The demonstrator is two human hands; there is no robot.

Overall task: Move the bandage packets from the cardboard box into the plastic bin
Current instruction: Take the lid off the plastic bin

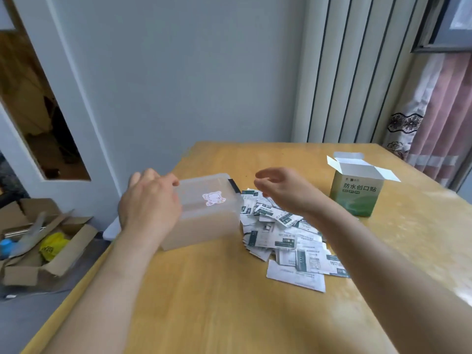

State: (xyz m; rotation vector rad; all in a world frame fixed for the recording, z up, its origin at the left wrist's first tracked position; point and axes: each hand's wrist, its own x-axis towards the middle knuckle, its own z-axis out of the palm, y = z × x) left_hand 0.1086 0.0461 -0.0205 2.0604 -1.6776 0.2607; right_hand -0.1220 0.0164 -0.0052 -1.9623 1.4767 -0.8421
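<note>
A translucent plastic bin (209, 221) with a lid and a pink sticker on top stands on the wooden table's left part. My left hand (150, 200) rests on its left top edge, fingers over the lid. Several white-and-green bandage packets (283, 238) lie in a loose pile on the table right of the bin. My right hand (281, 190) hovers above the pile with fingers loosely curled, holding nothing. The green cardboard box (356, 192) stands upright farther right, flaps open.
The wooden table (217, 302) has its left edge close to the bin. On the floor to the left sits an open brown carton (38, 251) with a yellow bag and other items. A curtain (439, 111) hangs at the right.
</note>
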